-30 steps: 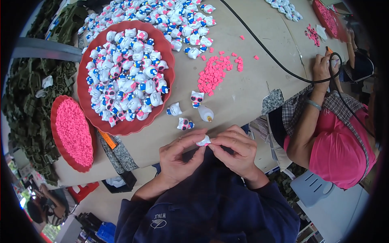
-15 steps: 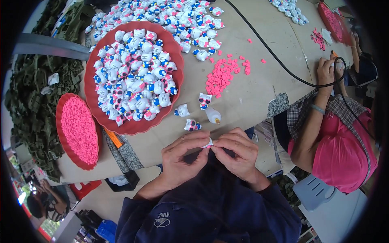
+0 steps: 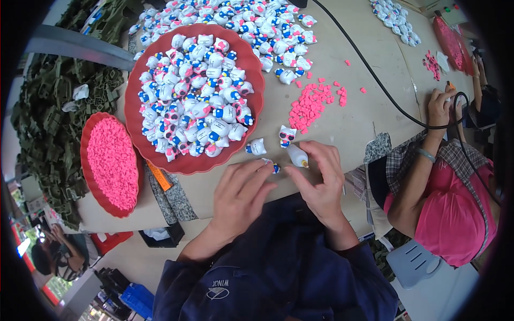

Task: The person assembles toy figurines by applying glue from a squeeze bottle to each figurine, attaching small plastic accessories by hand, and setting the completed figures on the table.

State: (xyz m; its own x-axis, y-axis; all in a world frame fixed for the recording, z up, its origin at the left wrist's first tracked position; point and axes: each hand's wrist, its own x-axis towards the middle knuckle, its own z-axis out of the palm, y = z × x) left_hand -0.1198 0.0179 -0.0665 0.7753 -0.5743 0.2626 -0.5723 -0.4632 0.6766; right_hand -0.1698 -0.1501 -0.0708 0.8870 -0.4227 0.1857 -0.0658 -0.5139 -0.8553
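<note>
My left hand reaches over the table edge, its fingertips over a small white and blue cat figurine that they partly hide. Its thumb stands apart from the fingers. My right hand is open, thumb and fingers spread around the near end of a small white squeeze bottle with a yellowish tip. That bottle lies on its side on the table. Just beyond it is a cat figurine with pink glasses. Left of that, another white figurine lies on the table.
A big red scalloped bowl of figurines stands left, beside a smaller red bowl of pink pieces. Loose pink pieces and a figurine heap lie beyond. A black cable crosses to a co-worker in pink.
My hands have parted; the small white and pink piece pinched between them no longer shows. The left moved forward to the figurine, the right forward to the bottle. The whole view shifted slightly.
</note>
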